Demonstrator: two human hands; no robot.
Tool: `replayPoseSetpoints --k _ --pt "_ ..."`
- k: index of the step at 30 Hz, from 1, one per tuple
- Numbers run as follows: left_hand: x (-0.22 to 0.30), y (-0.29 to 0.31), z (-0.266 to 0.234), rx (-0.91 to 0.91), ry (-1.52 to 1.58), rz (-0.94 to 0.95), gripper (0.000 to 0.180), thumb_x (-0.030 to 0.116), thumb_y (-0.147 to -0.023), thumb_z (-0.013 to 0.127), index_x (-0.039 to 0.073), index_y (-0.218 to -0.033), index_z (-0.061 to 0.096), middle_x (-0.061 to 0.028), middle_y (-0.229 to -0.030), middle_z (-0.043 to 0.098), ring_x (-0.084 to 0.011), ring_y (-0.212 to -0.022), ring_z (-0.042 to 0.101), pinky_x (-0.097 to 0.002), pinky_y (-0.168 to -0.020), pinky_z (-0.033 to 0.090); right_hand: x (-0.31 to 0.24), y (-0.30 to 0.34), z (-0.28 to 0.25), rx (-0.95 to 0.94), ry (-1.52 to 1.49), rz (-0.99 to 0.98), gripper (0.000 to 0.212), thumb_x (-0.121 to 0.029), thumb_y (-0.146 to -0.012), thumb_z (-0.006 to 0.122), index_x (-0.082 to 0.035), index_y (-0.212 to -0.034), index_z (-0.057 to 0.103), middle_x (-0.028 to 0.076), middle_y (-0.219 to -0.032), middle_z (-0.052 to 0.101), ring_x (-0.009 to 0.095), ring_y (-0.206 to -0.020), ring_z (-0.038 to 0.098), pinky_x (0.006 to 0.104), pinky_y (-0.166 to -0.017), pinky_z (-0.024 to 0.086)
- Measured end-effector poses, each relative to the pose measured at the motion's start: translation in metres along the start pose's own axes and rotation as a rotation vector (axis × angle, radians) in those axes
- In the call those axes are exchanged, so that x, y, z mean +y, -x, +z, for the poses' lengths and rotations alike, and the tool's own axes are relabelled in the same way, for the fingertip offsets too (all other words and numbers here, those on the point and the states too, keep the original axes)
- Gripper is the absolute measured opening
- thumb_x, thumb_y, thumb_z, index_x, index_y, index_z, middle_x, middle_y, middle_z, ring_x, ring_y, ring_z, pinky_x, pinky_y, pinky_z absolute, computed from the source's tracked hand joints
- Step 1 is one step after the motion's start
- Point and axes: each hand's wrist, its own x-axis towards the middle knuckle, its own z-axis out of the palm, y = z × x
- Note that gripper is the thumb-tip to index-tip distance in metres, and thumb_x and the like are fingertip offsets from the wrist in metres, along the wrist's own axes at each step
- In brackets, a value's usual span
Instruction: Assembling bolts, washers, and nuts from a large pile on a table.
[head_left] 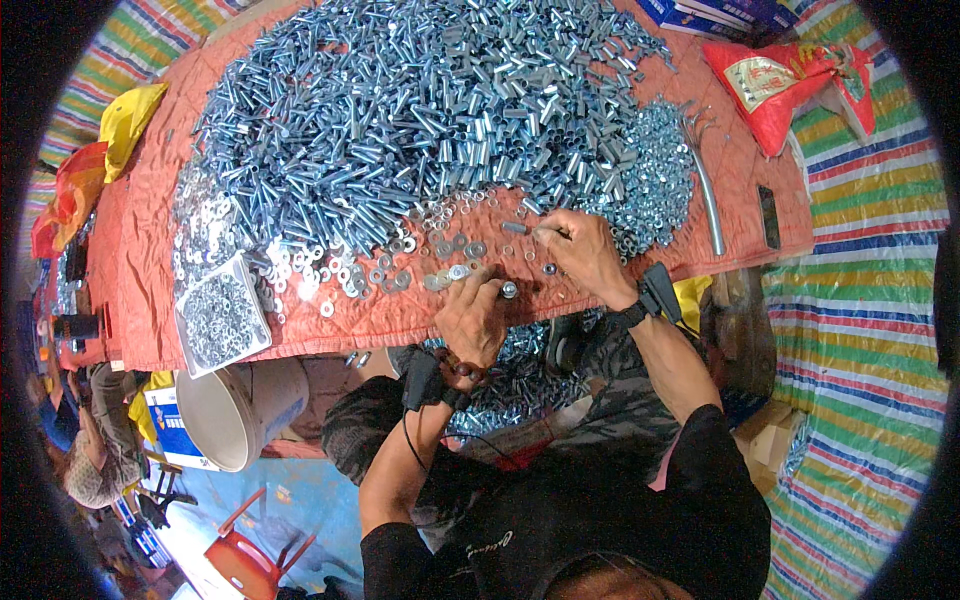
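My left hand (472,318) is closed at the near edge of the red quilted cloth (380,325). A metal bolt (510,290) pokes out from the right side of its fingers; the rest is hidden in the grip. Just beyond these fingers sits a shiny washer (458,271). With fingertips pinched, my right hand (582,256) holds a short grey metal sleeve (516,228) pointing left. Loose rings (507,251) and a small nut (549,269) lie between the hands. Flat washers (345,275) are scattered to the left.
A big heap of bolts and sleeves (420,110) covers the far cloth, with nuts (655,180) at its right. A white tray of small rings (222,315) stands left, above a white bucket (235,410). A metal hand rake (705,185) and red bag (775,85) lie right.
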Motion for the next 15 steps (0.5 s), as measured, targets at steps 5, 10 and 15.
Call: replayPoseSetpoints --k 5,10,15 --pt "0.0013 0.0016 -0.0022 -0.004 -0.035 0.034 0.028 0.001 -0.073 0.063 0.005 -0.101 0.062 -0.0105 -0.111 0.063 -0.0337 -0.095 0.062 -0.0393 -0.074 0.053 0.0001 -0.0039 0.0022 -0.002 -0.014 0.006 0.016 -0.014 -0.084 0.064 -0.001 -0.090 0.070 0.011 -0.079 0.071 0.018 -0.071 0.067 0.0317 -0.067 0.051" --pt "0.0020 0.0012 -0.0037 -0.020 -0.073 0.044 0.031 0.000 -0.073 0.062 0.005 -0.104 0.060 -0.0122 -0.111 0.063 -0.0339 -0.096 0.062 -0.0395 -0.075 0.053 -0.0039 -0.0043 0.0004 -0.009 -0.005 0.008 0.016 -0.015 -0.084 0.065 -0.001 -0.090 0.070 0.010 -0.079 0.071 0.016 -0.071 0.067 0.0314 -0.066 0.051" --pt "-0.0035 0.0022 0.0042 0.039 -0.011 0.024 0.027 0.001 -0.072 0.062 0.004 -0.099 0.062 -0.0103 -0.111 0.063 -0.0333 -0.094 0.061 -0.0404 -0.078 0.051 0.0027 -0.0039 0.0028 0.001 0.002 -0.015 0.017 -0.015 -0.083 0.064 -0.001 -0.090 0.071 0.010 -0.078 0.070 0.016 -0.069 0.066 0.0314 -0.065 0.051"
